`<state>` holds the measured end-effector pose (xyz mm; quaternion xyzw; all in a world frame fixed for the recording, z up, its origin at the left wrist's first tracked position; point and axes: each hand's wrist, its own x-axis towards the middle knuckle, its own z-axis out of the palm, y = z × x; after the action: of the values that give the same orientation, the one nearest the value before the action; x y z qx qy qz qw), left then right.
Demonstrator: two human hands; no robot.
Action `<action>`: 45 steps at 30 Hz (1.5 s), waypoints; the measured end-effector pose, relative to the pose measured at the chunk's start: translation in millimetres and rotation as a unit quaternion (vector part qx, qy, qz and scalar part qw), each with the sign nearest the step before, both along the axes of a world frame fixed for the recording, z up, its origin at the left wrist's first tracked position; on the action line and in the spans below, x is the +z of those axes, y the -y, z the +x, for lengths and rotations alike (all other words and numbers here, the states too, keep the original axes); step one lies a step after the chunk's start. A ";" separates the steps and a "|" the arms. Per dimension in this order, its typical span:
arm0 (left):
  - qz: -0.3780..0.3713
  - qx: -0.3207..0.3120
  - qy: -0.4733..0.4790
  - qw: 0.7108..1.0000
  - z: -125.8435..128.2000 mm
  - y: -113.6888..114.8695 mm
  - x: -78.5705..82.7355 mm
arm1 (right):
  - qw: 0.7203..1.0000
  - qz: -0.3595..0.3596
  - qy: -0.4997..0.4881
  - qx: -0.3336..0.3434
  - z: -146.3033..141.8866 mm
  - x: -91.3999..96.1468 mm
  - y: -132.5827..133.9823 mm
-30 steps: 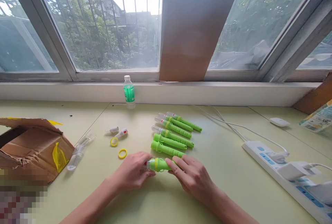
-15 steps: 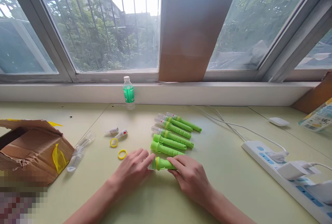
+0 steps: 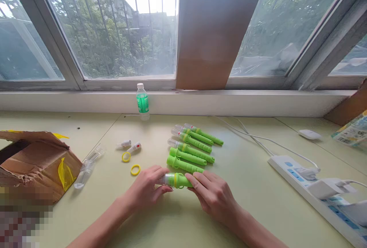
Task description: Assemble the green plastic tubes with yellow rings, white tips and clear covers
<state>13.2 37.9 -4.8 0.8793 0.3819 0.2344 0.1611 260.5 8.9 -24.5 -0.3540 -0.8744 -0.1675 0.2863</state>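
Observation:
My right hand is closed round the handle of a green plastic light stick, which lies crosswise just above the table. At its left end, a clear ribbed cover sits against the yellow ring and green collar. My left hand wraps that cover, fingers over the top and thumb below; its far end is hidden in the palm. Just beyond lie two green handles with bare threaded ends. Behind them, several light sticks with clear covers rest in a slanted row.
Yellow rings and two small white pieces lie left of the row. Clear covers rest beside an open cardboard box. A bottle stands by the window ledge. On the right is a power strip with cables.
My left hand has shifted slightly left along the clear cover, its thumb now showing below and more of the cover visible. My right hand keeps its hold on the handle.

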 end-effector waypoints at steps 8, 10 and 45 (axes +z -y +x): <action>0.258 -0.068 -0.065 0.961 -3.6 -1.5 -2.0 | 0.952 -0.292 -0.090 0.001 -1.3 21.2 4.4; 0.309 -0.074 -0.076 0.945 -4.2 -2.5 -2.2 | 0.936 -0.338 -0.093 0.009 -1.5 24.6 5.0; 0.269 -0.091 -0.104 0.953 -1.9 1.1 -5.1 | 0.944 -0.325 -0.050 0.012 3.0 28.9 0.3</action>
<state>11.3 36.9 -9.8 0.9404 0.2379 0.2206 -0.1015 263.5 8.6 4.4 -0.4253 -0.8702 0.1471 0.2007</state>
